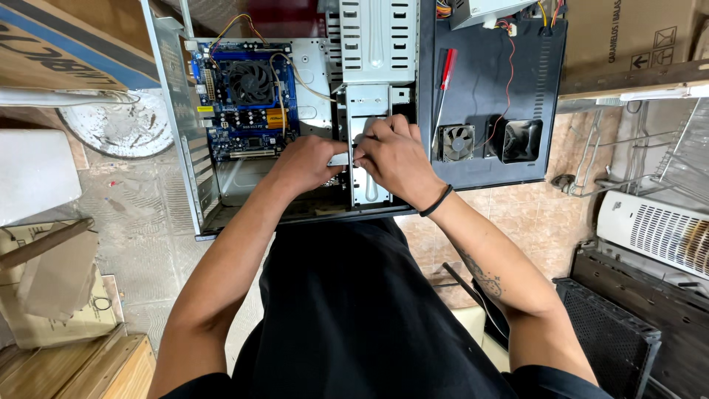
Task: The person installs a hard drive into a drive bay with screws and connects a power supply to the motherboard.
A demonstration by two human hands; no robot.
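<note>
Tiled flooring (532, 214), dusty and crowded, lies under everything. At far left sit a cardboard box (66, 44) and a white plaster-smeared disc (122, 125), with flattened cardboard (59, 295) below them. Next comes the open computer case (185, 140), lying on its side; inside it a blue motherboard (247, 103) carries a round black cooler fan (249, 80). At the case's lower middle the left hand (310, 162) curls shut, thumb and fingers pinching a small metal piece against the silver drive cage (369, 111). The right hand (395, 159) touches it, fingers bent and pressed together on that same spot, hiding what they grip. Right of them the black side panel (487, 89) holds a red screwdriver (447, 70) and two small fans (456, 142). A white heater (653, 233) stands at far right.
</note>
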